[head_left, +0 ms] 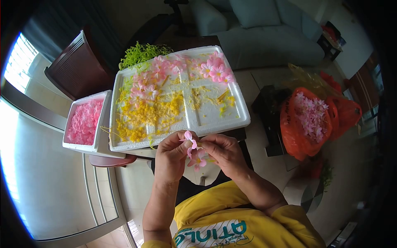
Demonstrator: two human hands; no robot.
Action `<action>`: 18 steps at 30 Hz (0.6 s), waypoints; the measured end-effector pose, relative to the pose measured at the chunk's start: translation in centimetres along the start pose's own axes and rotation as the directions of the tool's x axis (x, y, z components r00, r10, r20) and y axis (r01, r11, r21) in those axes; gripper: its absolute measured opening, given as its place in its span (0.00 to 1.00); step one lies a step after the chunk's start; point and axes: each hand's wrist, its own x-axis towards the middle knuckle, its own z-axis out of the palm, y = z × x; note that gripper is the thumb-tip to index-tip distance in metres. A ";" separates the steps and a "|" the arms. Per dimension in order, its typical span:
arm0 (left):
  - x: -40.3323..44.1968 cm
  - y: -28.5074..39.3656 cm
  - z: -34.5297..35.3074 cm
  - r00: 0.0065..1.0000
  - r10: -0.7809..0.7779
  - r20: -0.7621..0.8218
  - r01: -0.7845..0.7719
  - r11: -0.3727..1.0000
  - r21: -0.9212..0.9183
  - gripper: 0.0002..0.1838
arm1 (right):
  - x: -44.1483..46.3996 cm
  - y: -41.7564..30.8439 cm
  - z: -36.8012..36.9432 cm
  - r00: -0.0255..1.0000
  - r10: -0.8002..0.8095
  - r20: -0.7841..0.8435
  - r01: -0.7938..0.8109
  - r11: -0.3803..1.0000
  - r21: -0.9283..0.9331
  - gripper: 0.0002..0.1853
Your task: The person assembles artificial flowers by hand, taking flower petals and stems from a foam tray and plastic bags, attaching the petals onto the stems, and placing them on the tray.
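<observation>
Close together in front of my body, my left hand [173, 152] and my right hand [221, 151] both pinch at pink artificial flowers. Thumb and fingers of the left grip a pink flower [189, 139] by its petals. The right pinches just beside that flower's centre; the small part between its fingertips is hidden. Below them hangs another pink flower [198, 160] with a yellow middle. Just beyond both hands lies a white foam tray [215, 120], holding loose pink petals [144, 84], yellow stamens [149, 118] and a cluster of finished-looking pink flowers [217, 68].
Green stems [142, 53] pile at the tray's far left corner. A white foam box [101, 124] of pink petals sits left, by a wooden chair [74, 64]. On the right, a red plastic bag [289, 140] holds many pink flowers. A grey sofa [264, 45] stands behind.
</observation>
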 end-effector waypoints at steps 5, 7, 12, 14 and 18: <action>-0.2 0.0 0.3 0.999 0.024 -0.029 -0.022 0.996 0.082 0.03 | 0.0 0.2 0.0 0.999 -0.039 -0.005 0.038 0.999 -0.037 0.05; -0.3 0.0 0.5 0.997 0.057 -0.049 -0.046 0.975 0.216 0.03 | 0.0 0.2 0.0 0.998 -0.068 -0.001 0.068 0.997 -0.025 0.05; -0.1 -0.5 1.0 0.990 0.100 -0.100 -0.074 0.968 0.238 0.04 | 0.1 1.1 -0.4 0.989 -0.146 -0.026 0.137 0.966 -0.220 0.05; -0.1 -0.4 1.6 0.992 0.071 -0.108 -0.046 0.974 0.223 0.04 | 0.0 1.2 -0.4 0.986 -0.163 -0.040 0.150 0.962 -0.227 0.05; -0.7 0.2 2.1 0.987 0.012 -0.159 0.019 0.981 0.193 0.04 | -0.3 1.7 0.5 0.977 -0.206 -0.049 0.190 0.956 -0.223 0.04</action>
